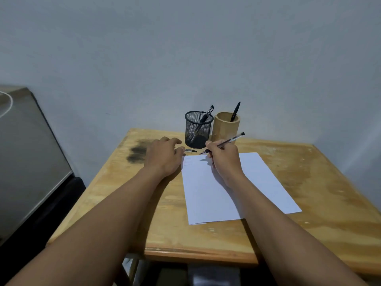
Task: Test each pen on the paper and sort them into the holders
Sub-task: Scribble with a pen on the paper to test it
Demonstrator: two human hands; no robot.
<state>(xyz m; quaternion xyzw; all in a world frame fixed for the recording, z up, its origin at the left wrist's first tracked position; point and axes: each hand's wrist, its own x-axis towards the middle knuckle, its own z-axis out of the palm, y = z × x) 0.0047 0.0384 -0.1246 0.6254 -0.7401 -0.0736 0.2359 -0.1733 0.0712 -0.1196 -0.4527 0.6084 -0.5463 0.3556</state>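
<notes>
My right hand (223,159) grips a clear pen (231,139) with a dark end, its tip pointing down-left just above the top edge of the white paper (257,182). Faint marks show near the paper's top left corner. My left hand (165,157) rests on the table at the paper's left edge, fingers curled over a small pen cap (190,150) that sticks out to the right. A black mesh holder (198,129) holds one dark pen. Beside it, a bamboo holder (225,129) holds one black pen (235,111).
The wooden table (299,203) stands against a grey wall, with a dark smudge (137,154) at its back left. A grey slanted surface (26,153) with a black base sits off the table's left side.
</notes>
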